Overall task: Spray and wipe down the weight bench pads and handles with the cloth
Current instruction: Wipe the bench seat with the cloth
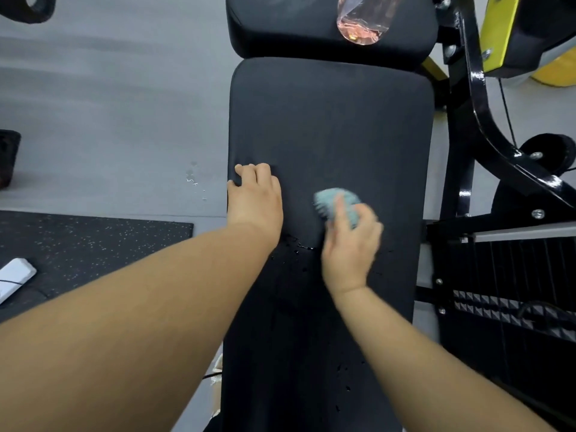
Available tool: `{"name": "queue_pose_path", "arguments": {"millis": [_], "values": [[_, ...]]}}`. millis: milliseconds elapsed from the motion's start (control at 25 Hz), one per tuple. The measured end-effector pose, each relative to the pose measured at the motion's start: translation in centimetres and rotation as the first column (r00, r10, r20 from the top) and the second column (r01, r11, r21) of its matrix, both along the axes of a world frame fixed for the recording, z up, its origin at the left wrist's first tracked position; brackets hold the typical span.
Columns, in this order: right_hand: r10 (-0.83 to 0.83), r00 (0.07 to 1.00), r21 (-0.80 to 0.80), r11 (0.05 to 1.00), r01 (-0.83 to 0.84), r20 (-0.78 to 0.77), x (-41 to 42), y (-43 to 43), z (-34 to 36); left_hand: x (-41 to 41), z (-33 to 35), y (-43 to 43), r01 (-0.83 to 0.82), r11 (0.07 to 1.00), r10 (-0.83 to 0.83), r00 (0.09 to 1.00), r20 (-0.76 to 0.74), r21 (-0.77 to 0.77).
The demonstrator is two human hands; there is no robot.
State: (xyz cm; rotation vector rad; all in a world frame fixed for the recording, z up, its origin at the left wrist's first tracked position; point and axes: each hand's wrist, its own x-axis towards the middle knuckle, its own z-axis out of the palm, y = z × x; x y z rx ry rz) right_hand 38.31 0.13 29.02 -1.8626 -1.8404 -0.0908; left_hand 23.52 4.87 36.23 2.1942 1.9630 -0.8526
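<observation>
1. Looks to be mid-wipe: grips the bunched teal cloth in the right hand and presses it down on the long pad of the bench. Too blurred to read how the fingers lie on the fabric.
2. Braces with the left hand on that pad's left edge, level with the cloth and apart from it. Fingers bent against the vinyl; cannot tell whether hooked round the edge or only pressing.
3. Worth fixing on the pad's long axis: runs straight away from the body, from under both forearms up to the seam with the far pad. Finds the cloth roughly midway along that line, right of centre.
4. On the body side of the cloth: wet droplets just behind the two hands, with more scattered lower down between the forearms. Beyond the cloth: matte and dry-looking up to the seam.
5. Judging from that, calls for strokes along the axis, drawn back toward the body to catch the droplets. Falls to the right hand, nearer and holding the cloth. Would need the left hand lifted or shifted to reach the strip beneath it.
6. Farther off: a clear bottle on the far pad, well beyond both hands and toward the right. Black frame off to the right, well apart from both hands.
</observation>
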Motion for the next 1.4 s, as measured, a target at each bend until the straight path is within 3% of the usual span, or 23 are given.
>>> {"name": "queue_pose_path", "arguments": {"millis": [80,120,160,200,280,360,400,440,520,600,640,720,800,880,920,1000,1080,1160,1240,1320,1400], "values": [[0.376,0.916,-0.031,0.926,-0.375,0.137,1.1,-0.5,-0.2,0.3,0.0,0.1,-0.013,1.0,0.013,1.0,-0.01,0.003],[0.456,0.874,-0.04,0.889,-0.457,0.165,3.0,0.6,0.0,0.3,0.0,0.1,-0.017,1.0,0.017,1.0,-0.011,0.002],[0.43,0.888,-0.031,0.902,-0.431,0.165,5.2,2.1,0.4,0.4,0.0,0.2,-0.015,1.0,0.015,1.0,-0.013,0.001],[0.313,0.939,-0.025,0.95,-0.313,0.144,7.1,4.1,1.2,0.5,0.0,0.2,-0.012,1.0,0.012,1.0,-0.019,0.001],[-0.08,0.997,-0.044,0.996,0.079,-0.014,9.0,8.4,2.3,0.5,-0.2,0.3,-0.017,1.0,0.016,0.999,-0.037,-0.001],[-0.425,0.882,-0.097,0.905,0.414,-0.204,6.0,10.4,3.0,0.6,-0.1,0.3,-0.03,1.0,0.03,0.999,-0.034,-0.01],[-0.444,0.86,-0.137,0.896,0.422,-0.251,3.2,10.0,3.3,0.7,0.0,0.3,-0.038,0.999,0.038,0.999,-0.032,-0.014],[-0.351,0.9,-0.14,0.935,0.325,-0.258,0.3,8.7,3.3,0.8,0.2,0.3,-0.046,0.999,0.045,0.998,-0.032,-0.02],[0.063,0.993,-0.028,0.997,-0.066,-0.104,-3.5,4.9,1.9,0.9,0.3,0.4,-0.069,0.997,0.068,0.997,-0.032,-0.029],[0.404,0.905,0.032,0.911,-0.411,0.133,-1.8,4.0,0.8,0.8,0.5,0.3,-0.078,0.996,0.077,0.997,-0.026,-0.035],[0.463,0.859,0.051,0.874,-0.483,0.218,0.5,5.2,0.6,0.8,0.6,0.3,-0.072,0.997,0.072,0.997,-0.02,-0.035],[0.311,0.917,0.073,0.938,-0.338,0.248,5.1,8.0,1.3,0.7,0.9,0.2,-0.062,0.997,0.061,0.998,-0.008,-0.048],[-0.007,0.996,0.04,0.999,0.003,0.089,7.8,10.3,2.4,0.6,0.9,0.2,-0.074,0.996,0.074,0.997,0.002,-0.054],[-0.255,0.966,-0.03,0.967,0.254,-0.028,6.3,10.4,2.4,0.6,0.9,0.1,-0.085,0.995,0.086,0.996,0.016,-0.055],[-0.282,0.958,-0.033,0.959,0.281,-0.046,4.4,9.4,2.1,0.6,0.9,-0.1,-0.098,0.993,0.1,0.994,0.032,-0.059],[-0.122,0.991,0.027,0.992,0.124,-0.048,0.2,5.5,1.1,0.4,1.0,-0.2,-0.116,0.992,0.12,0.991,0.058,-0.058],[0.201,0.978,-0.007,0.98,-0.201,0.062,-2.1,-0.3,-0.6,0.0,1.2,-0.5,-0.11,0.993,0.115,0.99,0.087,-0.052],[0.492,0.857,-0.068,0.87,-0.488,0.153,-1.1,-5.1,-1.6,-0.9,1.0,-1.2,-0.141,0.989,0.147,0.968,0.202,-0.045],[0.671,0.712,-0.094,0.738,-0.668,0.205,2.0,-6.8,-1.9,-2.1,0.8,-2.7,-0.207,0.977,0.207,0.903,0.376,-0.04],[0.693,0.662,-0.087,0.707,-0.702,0.286,4.8,-6.1,-1.5,-3.3,0.1,-5.5,-0.31,0.951,0.277,0.826,0.49,-0.015],[0.554,0.779,-0.045,0.822,-0.568,0.295,5.1,-3.7,-0.8,-4.5,-0.7,-9.0,-0.477,0.873,0.438,0.679,0.589,-0.1]]}}
